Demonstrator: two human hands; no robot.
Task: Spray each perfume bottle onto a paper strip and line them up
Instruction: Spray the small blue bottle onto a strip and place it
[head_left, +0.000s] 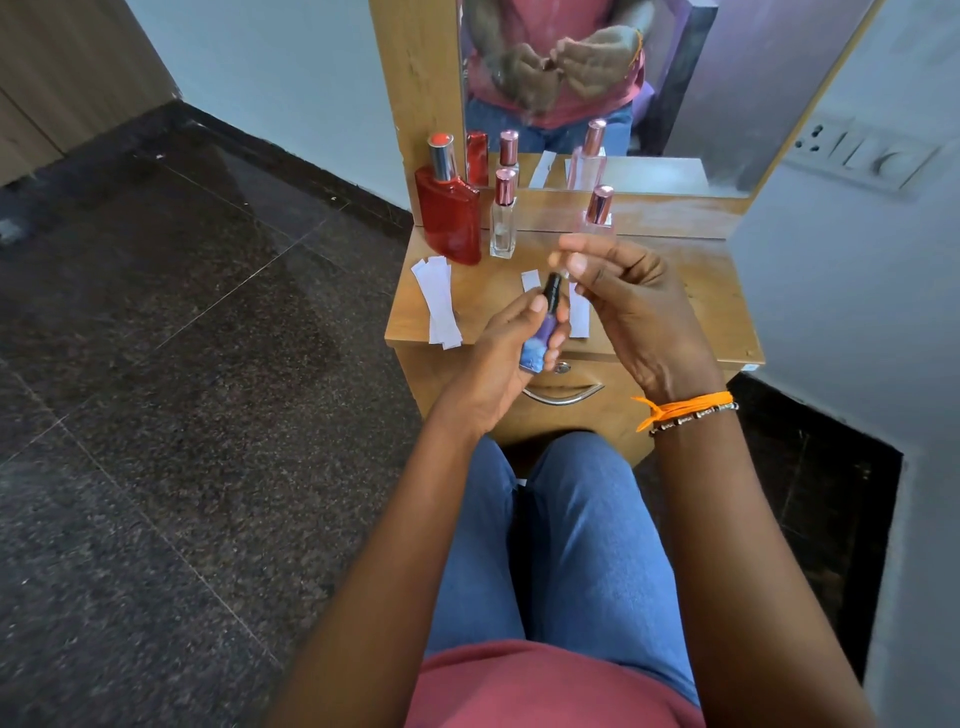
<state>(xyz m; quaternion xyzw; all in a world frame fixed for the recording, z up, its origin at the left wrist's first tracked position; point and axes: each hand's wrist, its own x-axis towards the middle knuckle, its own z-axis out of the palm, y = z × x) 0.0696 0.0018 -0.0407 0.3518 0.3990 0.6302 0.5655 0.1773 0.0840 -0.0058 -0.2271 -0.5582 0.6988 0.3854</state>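
Observation:
My left hand (501, 358) grips a blue-purple perfume bottle (540, 340) with a black sprayer, tilted over the wooden dresser top (691, 306). My right hand (623, 296) hovers just above the sprayer, pinching what looks like a clear cap (563, 265). A red bottle (449, 208), a small clear bottle (503, 218) and a pale pink bottle (600, 208) stand upright at the back. A stack of white paper strips (439, 301) lies at the left. Two more strips (579, 312) lie partly hidden behind the held bottle.
A mirror (675, 78) rises behind the bottles and reflects them and my hands. A drawer with a metal handle (563, 397) sits under the top, above my knees. A switch panel (862, 150) is on the right wall. Dark stone floor spreads to the left.

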